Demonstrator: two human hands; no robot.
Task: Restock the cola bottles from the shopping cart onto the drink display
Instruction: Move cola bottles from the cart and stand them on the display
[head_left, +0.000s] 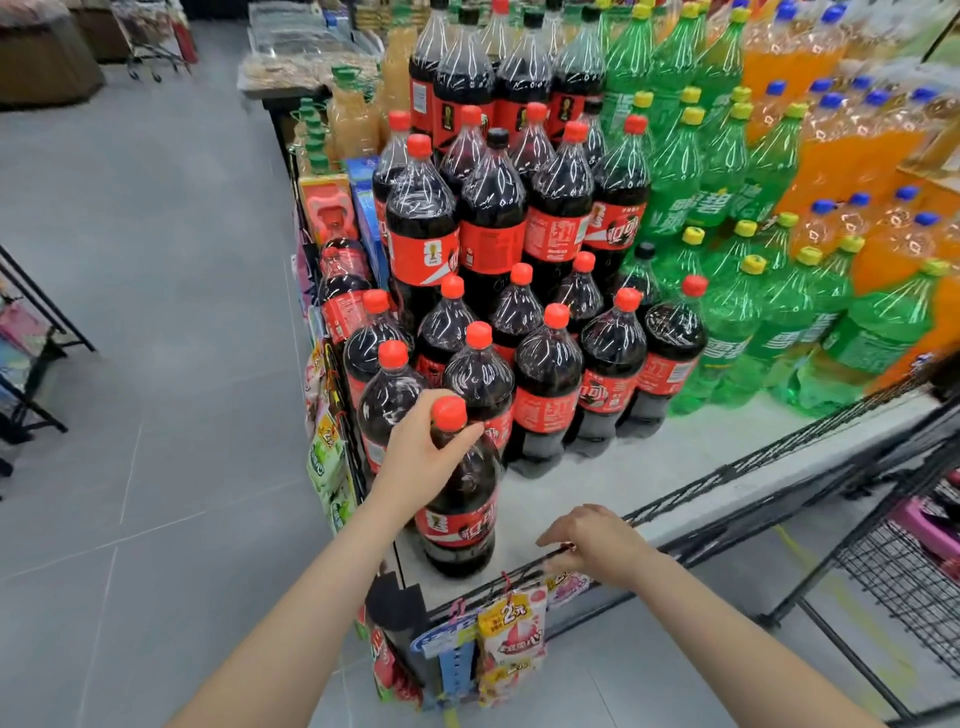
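Observation:
A large cola bottle (460, 512) with a red cap and red label stands upright on the white display shelf (675, 457), at its front left corner. My left hand (423, 454) grips this bottle around its neck, just under the cap. My right hand (597, 543) rests on the black wire rail along the shelf's front edge, fingers curled over it, apart from the bottle. Behind the held bottle, several rows of cola bottles (545, 374) rise in stacked tiers.
Green soda bottles (737, 322) and orange soda bottles (841, 156) fill the display to the right. Snack packets (511, 634) hang from the shelf's front corner. A black wire cart (904, 566) stands at the right. Grey floor (156, 364) lies to the left, with racks at its edge.

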